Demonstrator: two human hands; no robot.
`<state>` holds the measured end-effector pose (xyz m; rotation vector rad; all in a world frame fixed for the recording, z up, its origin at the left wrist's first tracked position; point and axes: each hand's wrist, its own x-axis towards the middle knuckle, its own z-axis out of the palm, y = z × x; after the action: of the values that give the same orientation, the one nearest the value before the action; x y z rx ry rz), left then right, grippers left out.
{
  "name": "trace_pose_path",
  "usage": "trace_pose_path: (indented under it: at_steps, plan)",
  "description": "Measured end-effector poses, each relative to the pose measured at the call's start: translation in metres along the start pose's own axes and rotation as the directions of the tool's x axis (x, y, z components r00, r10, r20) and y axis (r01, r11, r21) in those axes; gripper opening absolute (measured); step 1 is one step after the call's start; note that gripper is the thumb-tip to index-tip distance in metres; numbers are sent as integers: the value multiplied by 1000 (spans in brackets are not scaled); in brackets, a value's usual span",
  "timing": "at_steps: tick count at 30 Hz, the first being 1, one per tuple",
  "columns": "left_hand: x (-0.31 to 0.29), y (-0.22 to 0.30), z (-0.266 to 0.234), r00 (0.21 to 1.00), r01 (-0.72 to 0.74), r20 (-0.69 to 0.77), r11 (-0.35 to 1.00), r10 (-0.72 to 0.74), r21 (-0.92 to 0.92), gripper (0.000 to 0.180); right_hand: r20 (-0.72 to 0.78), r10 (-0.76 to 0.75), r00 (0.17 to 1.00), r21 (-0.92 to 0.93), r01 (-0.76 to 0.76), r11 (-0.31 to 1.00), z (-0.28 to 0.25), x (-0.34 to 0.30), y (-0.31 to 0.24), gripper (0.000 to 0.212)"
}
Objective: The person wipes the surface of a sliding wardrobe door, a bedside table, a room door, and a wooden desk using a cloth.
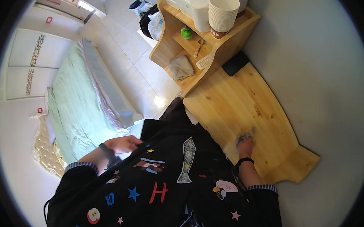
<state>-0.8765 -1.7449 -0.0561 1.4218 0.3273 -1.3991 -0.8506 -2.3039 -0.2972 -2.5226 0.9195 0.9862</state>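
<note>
My right hand (246, 148) is closed on a crumpled grey cloth (244, 137) and presses it to a light wooden tabletop (227, 101). Hand and cloth are somewhat blurred. A dark band circles that wrist. At the left edge of my black printed apron (170, 157) is my left hand (123, 144), with its fingers bent toward the fabric. The apron edge and blur keep me from making out whether those fingers hold anything. A watch-like dark band sits on the left wrist.
A wooden shelf unit (229, 44) adjoins the table's far end, with stacked paper cups (223, 12) on top and a folded cloth (181, 68), wooden spoon (198, 48) and remote (203, 62) inside. A black phone-like slab (235, 63) lies beside it. A bed (75, 96) stands left.
</note>
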Motion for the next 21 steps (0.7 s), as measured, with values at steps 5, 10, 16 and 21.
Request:
trace_pose_path:
  at_steps: [5, 10, 16, 21]
  plan:
    - [24, 27, 16, 972, 11, -209, 861, 112, 509, 27, 108, -55, 993, -6, 56, 998, -13, 10, 7, 75]
    - [60, 25, 22, 956, -199, -164, 948, 244, 249, 24, 121, -24, 992, 125, 9, 992, -20, 0, -2, 73]
    - [66, 46, 22, 964, -186, -119, 926, 236, 327, 14, 102, -44, 994, 88, 35, 996, -10, 8, 10, 74]
    - [77, 43, 14, 953, 184, -249, 983, -175, 12, 43, 90, -61, 994, 129, 49, 990, -15, 7, 8, 73]
